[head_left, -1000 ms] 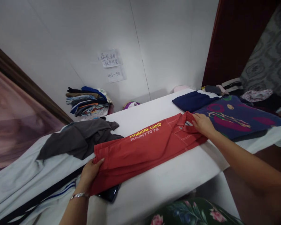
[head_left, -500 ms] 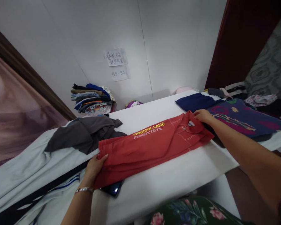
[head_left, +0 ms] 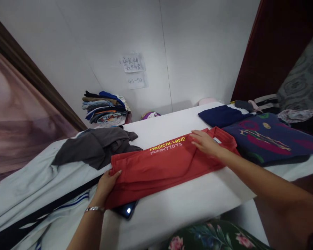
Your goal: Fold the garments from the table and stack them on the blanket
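Note:
A red collared shirt lies folded into a long strip across the white table, with yellow and white lettering along its upper side. Its hem end is pinched between the thumb and fingers of my left hand, which wears a silver bracelet. Over the chest part, near the end of the lettering, my right hand is held with its fingers stretched out, and it grips nothing. The collar lies just beyond it to the right. Under the shirt's lower left corner a dark phone sticks out.
A dark grey garment lies left of the shirt, beside white and striped clothes. Folded clothes form a stack at the back. On the right are a navy garment and a patterned purple-blue one. Handwritten paper notes hang on the wall.
My right hand has let go of the collar and moved left over the shirt's chest, its fingers now stretched out. My left hand stays on the hem end. The view has shifted slightly.

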A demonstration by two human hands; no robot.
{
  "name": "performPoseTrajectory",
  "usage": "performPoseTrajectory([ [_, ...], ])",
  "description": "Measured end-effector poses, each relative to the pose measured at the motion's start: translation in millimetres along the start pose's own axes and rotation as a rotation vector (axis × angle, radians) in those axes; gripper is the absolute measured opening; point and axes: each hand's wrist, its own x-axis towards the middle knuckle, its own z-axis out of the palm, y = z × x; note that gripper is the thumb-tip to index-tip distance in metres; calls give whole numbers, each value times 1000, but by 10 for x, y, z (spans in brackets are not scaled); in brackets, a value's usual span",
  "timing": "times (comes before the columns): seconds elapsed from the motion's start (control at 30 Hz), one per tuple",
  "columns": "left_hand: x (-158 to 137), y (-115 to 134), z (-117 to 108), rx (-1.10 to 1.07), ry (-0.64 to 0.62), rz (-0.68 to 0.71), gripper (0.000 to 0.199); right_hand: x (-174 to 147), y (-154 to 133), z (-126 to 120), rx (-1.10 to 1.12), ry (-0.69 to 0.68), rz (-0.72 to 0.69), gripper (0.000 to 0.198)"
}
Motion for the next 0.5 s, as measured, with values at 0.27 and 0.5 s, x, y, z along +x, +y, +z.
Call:
performPoseTrajectory([
  [0.27, -81, 98, -76, -34, -79, -3, 41, 22, -688, 605, 51, -318, 74, 60],
  [0.5, -186, 168, -114, 100, -77, -24, 49, -85, -607, 822, -13, -429, 123, 63],
])
